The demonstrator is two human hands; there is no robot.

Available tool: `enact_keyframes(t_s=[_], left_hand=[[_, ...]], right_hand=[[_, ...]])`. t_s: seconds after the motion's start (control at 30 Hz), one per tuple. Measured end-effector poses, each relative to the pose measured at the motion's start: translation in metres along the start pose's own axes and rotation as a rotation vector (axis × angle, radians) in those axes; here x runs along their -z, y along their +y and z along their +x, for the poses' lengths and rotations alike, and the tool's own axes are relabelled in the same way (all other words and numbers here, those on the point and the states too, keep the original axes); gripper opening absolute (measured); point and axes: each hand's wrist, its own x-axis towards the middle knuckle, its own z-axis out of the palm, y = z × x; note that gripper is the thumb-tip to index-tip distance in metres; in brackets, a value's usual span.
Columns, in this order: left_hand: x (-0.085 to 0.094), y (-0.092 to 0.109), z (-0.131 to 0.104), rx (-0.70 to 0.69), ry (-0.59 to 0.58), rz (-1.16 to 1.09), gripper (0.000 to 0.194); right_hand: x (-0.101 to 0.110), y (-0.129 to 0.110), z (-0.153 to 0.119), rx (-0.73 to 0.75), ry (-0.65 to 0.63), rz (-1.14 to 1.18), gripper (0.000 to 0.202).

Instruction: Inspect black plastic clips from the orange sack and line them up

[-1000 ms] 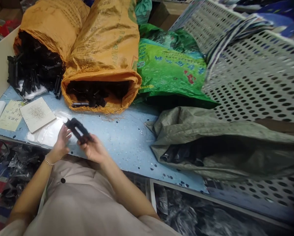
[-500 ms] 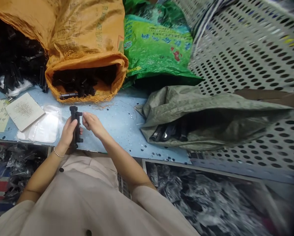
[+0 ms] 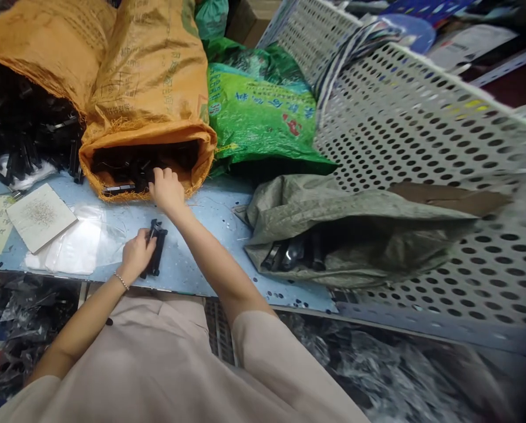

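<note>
My left hand (image 3: pixel 136 254) is closed on a long black plastic part (image 3: pixel 158 254), just above the blue work surface near its front edge. The part stands roughly upright in the view, with small projections at its ends. At the mouth of the middle orange sack (image 3: pixel 146 100), my right hand (image 3: pixel 168 189) reaches in over the lower rim. Its fingers are curled and their tips are hidden, so whatever they hold cannot be made out. Black plastic pieces (image 3: pixel 128 170) lie inside this sack, beside the right fingers.
Another orange sack (image 3: pixel 47 41) spills black parts at left. A white square tile (image 3: pixel 41 217) rests on clear plastic bags (image 3: pixel 80 244). Right of my arms lie a green sack (image 3: pixel 263 111) and an open grey-green sack (image 3: pixel 298 205) holding black parts, before a perforated grey panel (image 3: pixel 404 111).
My right hand has left the black part and moved up to the orange sack's mouth. My left hand has shifted right and down with the part. The camera view has shifted too.
</note>
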Motion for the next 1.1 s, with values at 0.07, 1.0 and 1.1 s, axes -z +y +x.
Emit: enact_keyframes(t_s=[0.07,1.0,1.1], left_hand=[[-0.001,0.0,-0.002,-0.094,0.039,-0.001,0.024],[0.056,0.034,-0.019,-0.062,0.088,-0.587,0.055],[0.057,0.03,-0.013,0.015,0.109,-0.661,0.052]], right_hand=[[0.0,0.001,0.029,-0.088,-0.122,0.138,0.02],[0.014,-0.007,-0.099,0.024,-0.291,0.91,0.055],[-0.001,-0.004,-0.128,0.122,-0.293,0.758,0.054]])
